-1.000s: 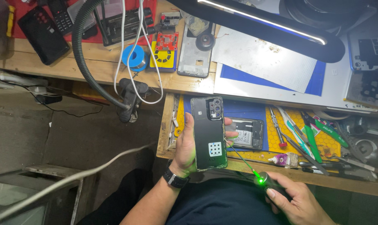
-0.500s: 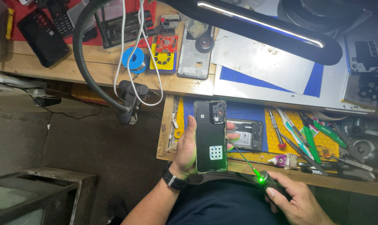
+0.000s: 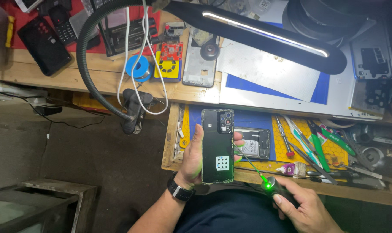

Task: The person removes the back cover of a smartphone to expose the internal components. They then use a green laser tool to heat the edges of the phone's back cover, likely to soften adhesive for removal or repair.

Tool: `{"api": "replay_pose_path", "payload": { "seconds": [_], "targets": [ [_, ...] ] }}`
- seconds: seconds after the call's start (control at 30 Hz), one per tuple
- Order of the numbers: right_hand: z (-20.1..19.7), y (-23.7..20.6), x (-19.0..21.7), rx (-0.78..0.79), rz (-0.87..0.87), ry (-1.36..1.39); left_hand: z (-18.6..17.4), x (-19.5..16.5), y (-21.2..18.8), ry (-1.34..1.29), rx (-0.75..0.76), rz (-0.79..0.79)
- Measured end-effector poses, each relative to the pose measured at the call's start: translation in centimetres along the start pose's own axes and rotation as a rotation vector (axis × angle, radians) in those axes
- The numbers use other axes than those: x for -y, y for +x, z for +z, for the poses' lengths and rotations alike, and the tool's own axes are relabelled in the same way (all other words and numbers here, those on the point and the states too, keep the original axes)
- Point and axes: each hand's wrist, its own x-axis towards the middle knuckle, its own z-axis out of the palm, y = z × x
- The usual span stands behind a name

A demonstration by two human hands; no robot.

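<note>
My left hand (image 3: 190,157) grips a black smartphone (image 3: 217,144) back side up, with its camera cluster at the far end and a small white dotted sticker near the middle. My right hand (image 3: 304,207) holds a dark pen-shaped tool (image 3: 277,193) with a glowing green light. A thin green-lit tip runs from the tool to the phone's right edge. A black watch sits on my left wrist (image 3: 180,190). Under the phone, an opened phone body (image 3: 254,143) lies in a wooden drawer (image 3: 172,133).
The drawer holds screwdrivers (image 3: 283,138), green-handled tweezers and pliers (image 3: 319,144) and a small glue tube (image 3: 291,169). On the bench above lie a phone frame (image 3: 199,64), a blue solder spool (image 3: 138,67), a lit lamp bar (image 3: 265,32) on a gooseneck, and white cables (image 3: 126,51).
The view has shifted slightly; my hands, the phone and the lit tool stay in nearly the same pose. The white cable that crossed the lower left a second ago has gone from view.
</note>
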Motion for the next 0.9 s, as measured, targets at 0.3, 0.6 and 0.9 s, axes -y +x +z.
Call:
{"api": "replay_pose_path", "payload": {
  "seconds": [0.3, 0.6, 0.9],
  "targets": [
    [0.22, 0.35, 0.12, -0.021, 0.03, -0.003, -0.06, -0.23, -0.04, -0.029, 0.008, -0.011],
    [0.22, 0.31, 0.51, -0.024, 0.011, -0.012, 0.09, -0.51, -0.08, -0.017, 0.02, -0.006],
    [0.35, 0.38, 0.45, -0.056, -0.009, -0.027, 0.18, -0.38, -0.1, -0.008, 0.033, 0.015]
  ]
}}
